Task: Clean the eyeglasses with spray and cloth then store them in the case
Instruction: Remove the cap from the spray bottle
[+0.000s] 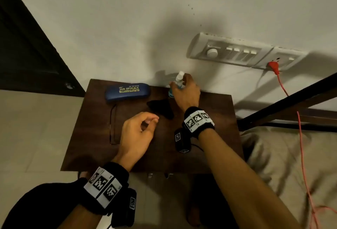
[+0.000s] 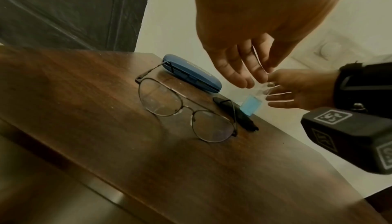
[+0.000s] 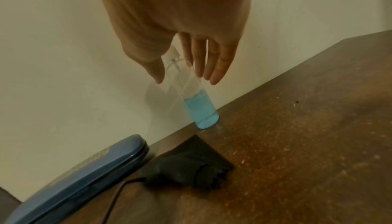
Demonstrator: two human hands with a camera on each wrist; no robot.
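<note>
A clear spray bottle with blue liquid stands upright at the back edge of the dark wooden table, against the wall. My right hand reaches over it, the thumb on one side of its neck and straight fingers on the other, not curled round it. Wire-framed eyeglasses lie on the left of the table, next to a shut blue case. A black cloth lies crumpled between case and bottle. My left hand hovers over the table's middle, fingers loosely curled, holding nothing.
The table stands against a pale wall with a switch panel and a red plug and cord to the right. A dark door is at the left. A dark bed rail and bedding lie to the right.
</note>
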